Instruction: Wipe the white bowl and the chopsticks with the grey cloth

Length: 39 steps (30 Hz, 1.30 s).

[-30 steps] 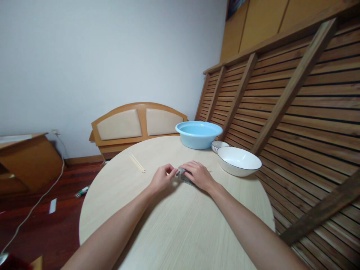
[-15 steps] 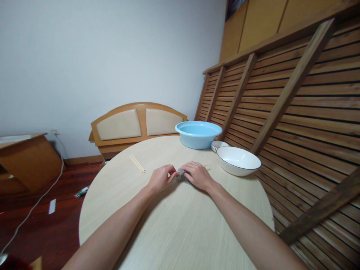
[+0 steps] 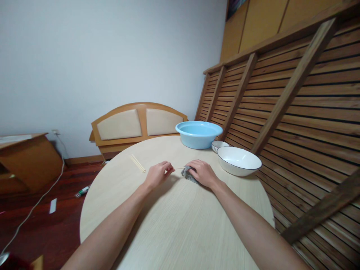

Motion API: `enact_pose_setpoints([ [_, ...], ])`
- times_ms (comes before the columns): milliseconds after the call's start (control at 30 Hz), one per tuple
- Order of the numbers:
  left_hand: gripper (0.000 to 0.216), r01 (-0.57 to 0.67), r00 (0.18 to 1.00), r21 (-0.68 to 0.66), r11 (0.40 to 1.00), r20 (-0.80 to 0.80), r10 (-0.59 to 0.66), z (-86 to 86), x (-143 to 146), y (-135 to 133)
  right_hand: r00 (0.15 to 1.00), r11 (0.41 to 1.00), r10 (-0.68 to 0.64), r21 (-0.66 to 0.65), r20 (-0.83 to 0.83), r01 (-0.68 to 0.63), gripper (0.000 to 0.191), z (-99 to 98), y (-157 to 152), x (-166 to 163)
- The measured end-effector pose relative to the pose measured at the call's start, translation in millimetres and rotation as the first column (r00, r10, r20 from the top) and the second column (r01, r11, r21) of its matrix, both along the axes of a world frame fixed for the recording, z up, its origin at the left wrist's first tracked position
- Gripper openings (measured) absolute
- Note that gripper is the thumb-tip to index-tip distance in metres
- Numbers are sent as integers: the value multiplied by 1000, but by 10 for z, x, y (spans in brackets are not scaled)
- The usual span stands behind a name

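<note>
Over the middle of the round table (image 3: 174, 225), my left hand (image 3: 159, 173) pinches the end of a thin chopstick (image 3: 179, 168). The chopstick runs to the right into a crumpled grey cloth (image 3: 188, 174). My right hand (image 3: 203, 172) is closed on this cloth, wrapped around the chopstick, whose far part is hidden behind the fingers. Left of my left hand, several pale chopsticks (image 3: 137, 164) lie side by side on the tabletop.
A light blue basin (image 3: 198, 140) stands at the table's far edge. Beside it are a small patterned bowl (image 3: 215, 147) and a large white bowl (image 3: 237, 170) with a dark rim. A slatted wooden panel (image 3: 309, 123) leans along the right side.
My left hand has moved a little left, away from my right hand. A length of chopstick now shows between them, and more of the grey cloth is visible.
</note>
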<state>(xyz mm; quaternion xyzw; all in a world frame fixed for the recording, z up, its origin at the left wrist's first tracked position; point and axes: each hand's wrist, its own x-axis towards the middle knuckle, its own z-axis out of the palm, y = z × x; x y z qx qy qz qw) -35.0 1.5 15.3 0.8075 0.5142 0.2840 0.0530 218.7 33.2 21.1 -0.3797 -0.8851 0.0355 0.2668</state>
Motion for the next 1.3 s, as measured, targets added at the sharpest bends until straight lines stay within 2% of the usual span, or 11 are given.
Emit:
enact_pose_setpoints([
  [100,30,-10,997,-35,999,71,13,-10,-4,-2,1000,1000,-7,7,-11,7,18,-13,22,35],
  [267,35,-31,963,-189,982,259,80,-25,61,-32,1000,1000,-3,6,-16,3,17,-20,26,66],
  [400,35,-44,944,-259,965,305,125,-54,81,-22,1000,1000,-10,17,1,10,18,-32,28,68],
  [633,30,-21,960,-198,980,270,75,-44,107,-40,999,999,36,17,0,-36,22,-33,-8,-27],
  [867,29,60,979,-136,989,203,-31,-17,199,-97,993,993,117,19,20,-118,22,-6,-98,-153],
  [1100,26,55,989,-145,988,146,-33,20,235,-137,992,993,109,36,65,-111,18,9,-130,-182],
  [1300,24,52,989,-115,992,142,-36,21,193,-106,995,995,97,18,26,-97,17,30,-118,-177],
])
